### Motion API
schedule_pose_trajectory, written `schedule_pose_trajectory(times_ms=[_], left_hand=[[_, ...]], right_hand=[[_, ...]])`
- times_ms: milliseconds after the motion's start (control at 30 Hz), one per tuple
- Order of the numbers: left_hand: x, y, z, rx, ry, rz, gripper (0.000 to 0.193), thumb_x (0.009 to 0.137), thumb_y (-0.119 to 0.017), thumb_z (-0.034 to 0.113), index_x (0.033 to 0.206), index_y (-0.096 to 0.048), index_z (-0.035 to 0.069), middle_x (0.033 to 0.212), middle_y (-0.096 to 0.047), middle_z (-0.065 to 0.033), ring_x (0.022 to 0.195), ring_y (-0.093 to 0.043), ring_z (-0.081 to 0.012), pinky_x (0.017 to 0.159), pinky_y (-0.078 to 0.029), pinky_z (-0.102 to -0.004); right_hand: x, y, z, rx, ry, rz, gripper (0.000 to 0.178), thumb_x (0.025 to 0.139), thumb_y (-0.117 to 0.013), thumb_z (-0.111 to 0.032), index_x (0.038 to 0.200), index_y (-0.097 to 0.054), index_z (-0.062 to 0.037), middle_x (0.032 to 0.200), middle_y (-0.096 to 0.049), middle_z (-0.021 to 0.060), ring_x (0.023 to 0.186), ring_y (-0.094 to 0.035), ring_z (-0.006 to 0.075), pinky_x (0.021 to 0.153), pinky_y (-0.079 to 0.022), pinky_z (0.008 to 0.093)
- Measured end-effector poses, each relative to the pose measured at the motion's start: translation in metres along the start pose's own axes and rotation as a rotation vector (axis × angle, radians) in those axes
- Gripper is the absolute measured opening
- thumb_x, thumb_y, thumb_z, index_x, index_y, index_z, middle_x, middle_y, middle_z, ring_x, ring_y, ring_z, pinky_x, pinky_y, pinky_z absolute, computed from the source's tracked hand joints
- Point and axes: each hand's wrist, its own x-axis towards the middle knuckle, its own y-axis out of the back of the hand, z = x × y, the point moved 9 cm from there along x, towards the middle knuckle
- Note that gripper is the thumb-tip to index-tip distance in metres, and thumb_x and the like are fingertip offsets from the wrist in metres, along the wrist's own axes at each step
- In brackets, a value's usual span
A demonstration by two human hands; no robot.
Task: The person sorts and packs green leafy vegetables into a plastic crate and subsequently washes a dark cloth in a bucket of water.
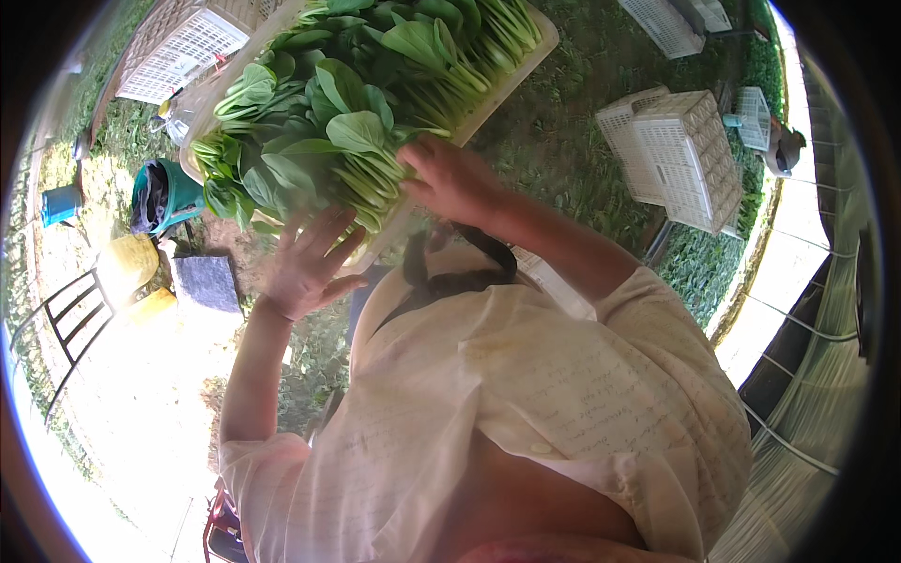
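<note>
A pale plastic crate (537, 58) in front of me is heaped with bok choy (366, 183), their green leaves and pale stems laid in rows. My right hand (450, 183) is at the crate's near right side, its fingers curled against the stem ends of a bunch; the fingertips are partly hidden. At the near left corner my left hand (314, 253) is held palm down with fingers spread, close to the leaves and holding nothing. Its fingertips are slightly blurred.
White lattice crates (680, 155) are stacked on the grass to the right, with another white crate (183, 56) at the far left. On the left are a teal bag-like container (174, 195), a blue bucket (61, 205) and a metal-framed chair (80, 314). A person (782, 150) is at the far right.
</note>
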Motion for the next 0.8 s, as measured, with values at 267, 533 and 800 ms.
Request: schedule_pose_trajectory(times_ms=[267,533,800], left_hand=[[0.060,-0.006,-0.006,0.018,-0.068,0.120,0.038,0.084,-0.064,0.009,0.120,-0.075,0.009,0.129,-0.067,-0.0107,0.124,-0.061,-0.0298,0.108,-0.047,-0.0451],[0.088,-0.011,-0.018,-0.004,-0.303,0.017,0.029,0.085,-0.059,0.013,0.112,-0.067,0.006,0.112,-0.065,-0.0123,0.108,-0.063,-0.0313,0.096,-0.050,-0.0456],[0.080,-0.019,-0.008,-0.098,-0.414,0.066,0.025,0.085,-0.064,0.016,0.107,-0.068,0.004,0.112,-0.066,-0.0131,0.111,-0.063,-0.0313,0.102,-0.049,-0.0461]], right_hand=[[0.002,-0.007,0.016,0.019,-0.069,0.035,0.036,0.092,-0.075,-0.019,0.121,-0.057,-0.0075,0.113,-0.064,0.0166,0.098,-0.069,0.0394,0.081,-0.057,0.0498],[-0.009,0.002,0.008,0.026,-0.137,0.192,0.039,0.090,-0.072,-0.011,0.126,-0.058,-0.0089,0.117,-0.064,0.0163,0.105,-0.067,0.0400,0.082,-0.057,0.0501],[-0.019,0.010,-0.001,0.005,-0.044,0.096,0.028,0.093,-0.072,-0.013,0.119,-0.063,-0.0073,0.111,-0.066,0.0146,0.096,-0.070,0.0371,0.078,-0.057,0.0478]])
